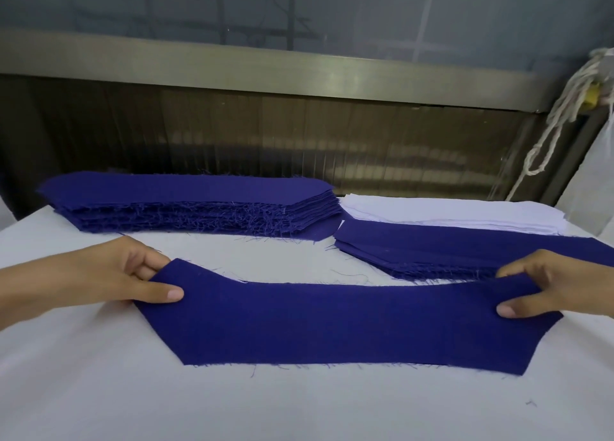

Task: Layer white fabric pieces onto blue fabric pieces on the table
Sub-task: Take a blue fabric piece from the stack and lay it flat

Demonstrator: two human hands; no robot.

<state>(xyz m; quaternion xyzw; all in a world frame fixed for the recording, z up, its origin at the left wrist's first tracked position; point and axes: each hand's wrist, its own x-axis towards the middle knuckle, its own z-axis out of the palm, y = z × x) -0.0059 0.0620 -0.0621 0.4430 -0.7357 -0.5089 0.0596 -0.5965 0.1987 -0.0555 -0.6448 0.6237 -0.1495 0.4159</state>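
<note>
A long dark-blue fabric piece (349, 324) with angled ends lies stretched across the white table (299, 407) in front of me. My left hand (126, 274) pinches its left end, thumb on top and fingers curled under the edge. My right hand (551, 288) pinches the right end the same way. A tall stack of blue pieces (186, 205) sits at the back left. A stack of white fabric pieces (465, 214) lies at the back right, with a lower blue stack (465, 251) just in front of it.
Behind the table runs a dark wall with a metal ledge (299, 72). White cords (558, 122) hang at the far right beside a pale sheet (598, 181). Loose blue threads lie scattered on the table.
</note>
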